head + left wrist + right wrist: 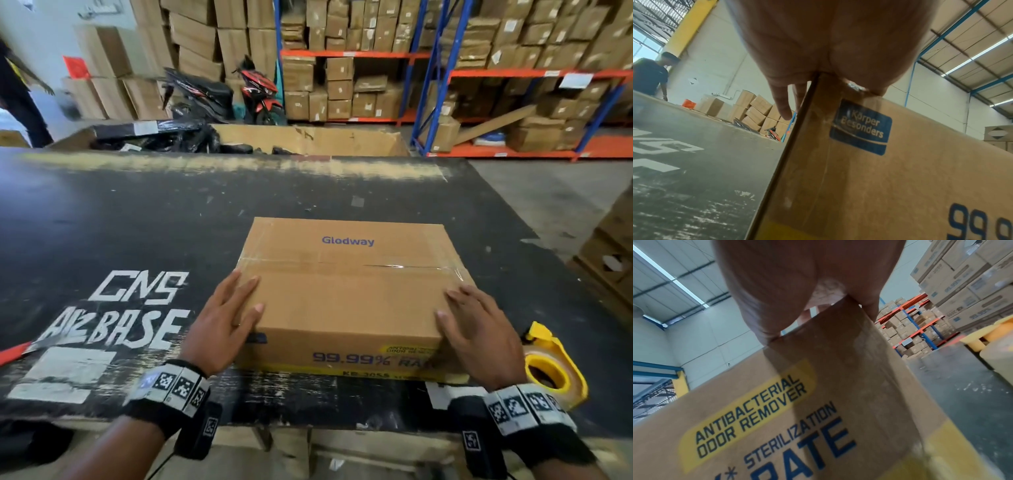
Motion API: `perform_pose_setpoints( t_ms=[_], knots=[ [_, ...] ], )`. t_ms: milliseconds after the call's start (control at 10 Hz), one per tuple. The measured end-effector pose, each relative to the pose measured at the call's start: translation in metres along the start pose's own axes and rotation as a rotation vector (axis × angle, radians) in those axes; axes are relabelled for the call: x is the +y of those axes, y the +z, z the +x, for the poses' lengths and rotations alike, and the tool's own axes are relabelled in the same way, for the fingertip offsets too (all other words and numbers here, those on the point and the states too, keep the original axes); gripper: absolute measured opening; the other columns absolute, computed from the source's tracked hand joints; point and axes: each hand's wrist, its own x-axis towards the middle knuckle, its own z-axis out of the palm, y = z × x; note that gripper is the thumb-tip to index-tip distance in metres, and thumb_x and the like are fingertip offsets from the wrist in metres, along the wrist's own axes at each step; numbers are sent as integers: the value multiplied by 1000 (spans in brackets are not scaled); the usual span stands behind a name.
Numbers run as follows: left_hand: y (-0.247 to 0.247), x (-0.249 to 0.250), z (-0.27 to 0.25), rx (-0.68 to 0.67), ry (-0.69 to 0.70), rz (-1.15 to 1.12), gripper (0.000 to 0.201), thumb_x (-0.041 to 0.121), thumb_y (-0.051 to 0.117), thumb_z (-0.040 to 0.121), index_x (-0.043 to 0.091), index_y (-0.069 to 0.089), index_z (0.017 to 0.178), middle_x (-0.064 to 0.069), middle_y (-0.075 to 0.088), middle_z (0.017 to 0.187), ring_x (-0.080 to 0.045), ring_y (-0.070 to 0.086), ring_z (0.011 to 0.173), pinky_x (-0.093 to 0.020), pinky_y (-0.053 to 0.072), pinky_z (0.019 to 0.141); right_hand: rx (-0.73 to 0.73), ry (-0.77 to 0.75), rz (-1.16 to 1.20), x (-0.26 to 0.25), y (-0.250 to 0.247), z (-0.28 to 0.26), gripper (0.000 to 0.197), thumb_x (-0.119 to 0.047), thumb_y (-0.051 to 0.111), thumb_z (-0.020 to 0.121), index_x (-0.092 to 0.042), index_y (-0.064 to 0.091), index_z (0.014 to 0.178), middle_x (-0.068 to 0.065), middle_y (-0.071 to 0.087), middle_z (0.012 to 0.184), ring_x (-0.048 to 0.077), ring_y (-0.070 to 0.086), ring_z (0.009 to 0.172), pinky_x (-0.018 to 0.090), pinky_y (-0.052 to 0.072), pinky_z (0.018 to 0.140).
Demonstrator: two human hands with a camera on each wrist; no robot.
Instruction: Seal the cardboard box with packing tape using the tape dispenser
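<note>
A brown cardboard box point(346, 284) marked "Glodway" lies flat on the black table point(137, 219), flaps closed, with a strip of clear tape point(394, 267) running along its top seam. My left hand point(229, 318) rests with straight fingers over the box's near left corner point(838, 162). My right hand point(476, 329) lies flat with spread fingers on the near right corner point(818, 386). The yellow tape dispenser point(551, 366) with its roll lies on the table just right of my right hand, apart from it; it also shows at the edge point(982, 335) of the right wrist view.
An open carton point(308, 140) with black wrapped goods stands behind the table. Shelving racks point(513, 78) full of boxes and two parked scooters point(253, 92) fill the background. More cartons point(609, 263) stand on the floor at the right. A person point(651, 76) bends far left.
</note>
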Motion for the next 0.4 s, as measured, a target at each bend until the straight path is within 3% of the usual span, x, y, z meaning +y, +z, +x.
perform_pose_setpoints(
  t_ms=[200,300,400],
  knots=[
    [-8,-15,1,-43,49,-62,64,67,35,96,45,26,155,17,11,167,-12,30,149,-47,43,112,-5,65,29,-18,-5,-13,63,-63,49,87,-30,54,140,-5,40,155,25,47,135,48,46,105],
    [-21,-26,-7,12,56,-140,59,60,42,97,45,31,153,12,23,161,-10,39,141,-36,54,99,72,110,58,-21,-23,-31,62,-49,60,88,-23,50,143,1,33,156,28,39,140,50,44,105],
    [-38,-39,-33,166,18,-201,50,44,50,98,36,45,147,12,45,139,-6,52,125,-21,50,89,253,139,87,-14,-35,-67,53,-35,69,85,-20,58,135,11,50,138,30,47,128,51,47,96]
  ],
)
